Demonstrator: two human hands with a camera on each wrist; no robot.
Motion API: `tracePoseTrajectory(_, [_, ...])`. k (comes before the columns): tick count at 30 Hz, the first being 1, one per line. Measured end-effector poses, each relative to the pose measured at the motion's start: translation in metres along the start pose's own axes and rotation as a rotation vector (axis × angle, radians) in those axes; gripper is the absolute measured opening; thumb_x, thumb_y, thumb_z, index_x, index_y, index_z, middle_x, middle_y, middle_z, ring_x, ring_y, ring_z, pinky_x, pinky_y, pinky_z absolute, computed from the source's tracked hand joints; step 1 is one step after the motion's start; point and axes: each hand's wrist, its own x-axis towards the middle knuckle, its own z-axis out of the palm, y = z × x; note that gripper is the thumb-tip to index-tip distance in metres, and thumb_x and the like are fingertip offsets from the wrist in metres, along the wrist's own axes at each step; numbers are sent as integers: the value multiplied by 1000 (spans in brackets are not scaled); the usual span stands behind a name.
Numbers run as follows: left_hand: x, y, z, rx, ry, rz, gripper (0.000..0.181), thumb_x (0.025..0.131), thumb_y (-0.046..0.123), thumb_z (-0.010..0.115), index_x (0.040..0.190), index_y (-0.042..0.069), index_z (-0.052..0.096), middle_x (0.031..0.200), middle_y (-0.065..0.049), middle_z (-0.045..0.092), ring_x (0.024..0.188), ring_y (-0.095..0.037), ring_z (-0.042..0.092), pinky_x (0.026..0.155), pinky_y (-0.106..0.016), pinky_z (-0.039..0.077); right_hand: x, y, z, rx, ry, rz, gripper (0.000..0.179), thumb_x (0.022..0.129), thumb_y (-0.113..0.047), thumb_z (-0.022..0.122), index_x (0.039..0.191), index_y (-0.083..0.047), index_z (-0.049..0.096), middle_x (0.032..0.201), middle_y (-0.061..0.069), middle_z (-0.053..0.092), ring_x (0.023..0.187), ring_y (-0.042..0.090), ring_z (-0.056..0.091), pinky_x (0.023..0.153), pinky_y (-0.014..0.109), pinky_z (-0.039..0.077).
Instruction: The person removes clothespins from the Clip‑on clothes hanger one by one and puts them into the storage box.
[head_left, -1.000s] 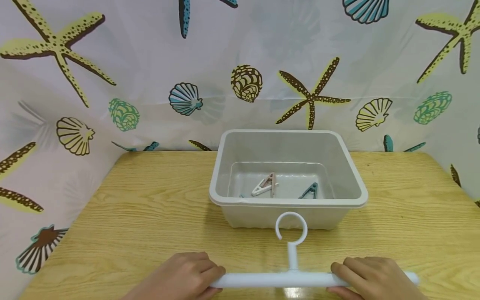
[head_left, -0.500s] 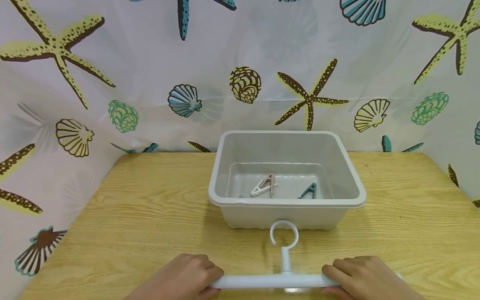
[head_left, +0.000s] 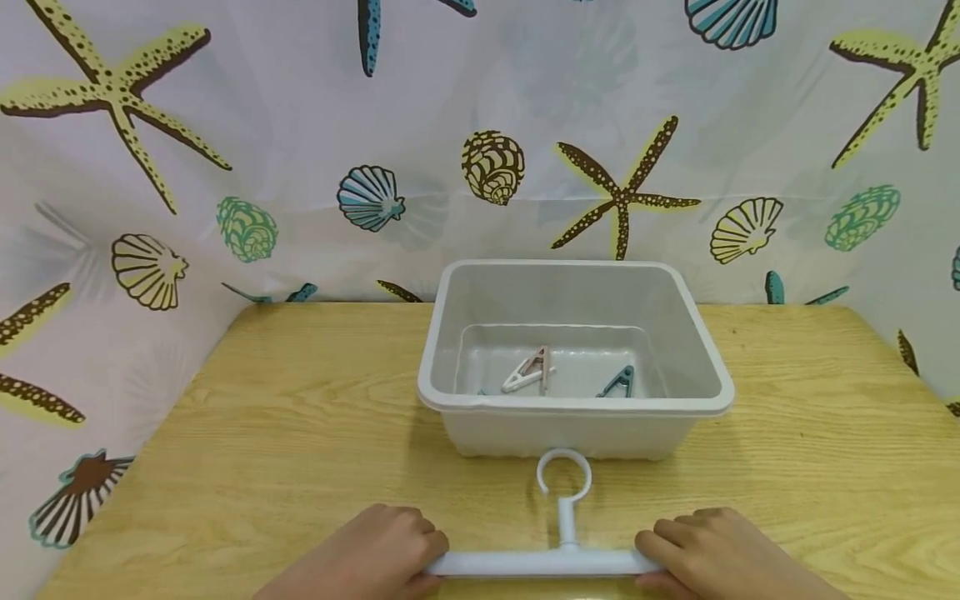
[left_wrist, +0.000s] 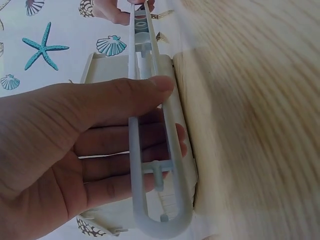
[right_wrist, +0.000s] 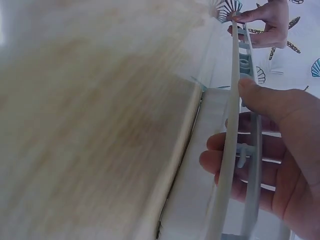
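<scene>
A white clothes hanger (head_left: 540, 563) with a ring-like hook is held level over the front of the table. My left hand (head_left: 367, 554) grips its left part, and my right hand (head_left: 723, 554) grips the right part. The left wrist view shows the hanger (left_wrist: 164, 229) as a long narrow loop with small cross pieces, my left thumb over it and fingers behind. In the right wrist view, my right hand (right_wrist: 290, 135) holds the same two bars between thumb and fingers. Both hanger ends are hidden in the head view.
Behind the hanger stands a grey-white plastic bin (head_left: 576, 406). Inside lie a white clip (head_left: 516, 381), a pink clip (head_left: 545, 367) and a teal clip (head_left: 618, 382); the front wall hides part of the bottom. A shell-patterned cloth (head_left: 420, 108) closes off the wooden table's (head_left: 300, 417) back and sides.
The hanger's hook has shifted left and lower in the head view. My right hand has moved left, and the hanger's right end no longer shows beyond it. The bin stays in place.
</scene>
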Motion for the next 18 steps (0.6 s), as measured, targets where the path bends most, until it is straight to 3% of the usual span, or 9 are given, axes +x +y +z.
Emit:
tracePoseTrajectory(10, [6, 0, 2, -37, -50, -37, 21, 84, 24, 75, 71, 14, 60, 62, 10, 52, 54, 1, 44, 49, -17, 38, -1, 3, 4, -12, -64, 29, 26, 94, -40, 60, 80, -21, 50, 63, -19, 33, 52, -7, 26, 46, 11, 21])
tracePoseTrajectory(18, [7, 1, 1, -85, -15, -74, 22, 83, 19, 74, 68, 15, 59, 59, 12, 48, 51, 1, 38, 48, -17, 35, 2, 6, 4, 6, -137, 60, 27, 92, -40, 64, 78, -20, 50, 62, -19, 34, 51, -6, 27, 45, 12, 22])
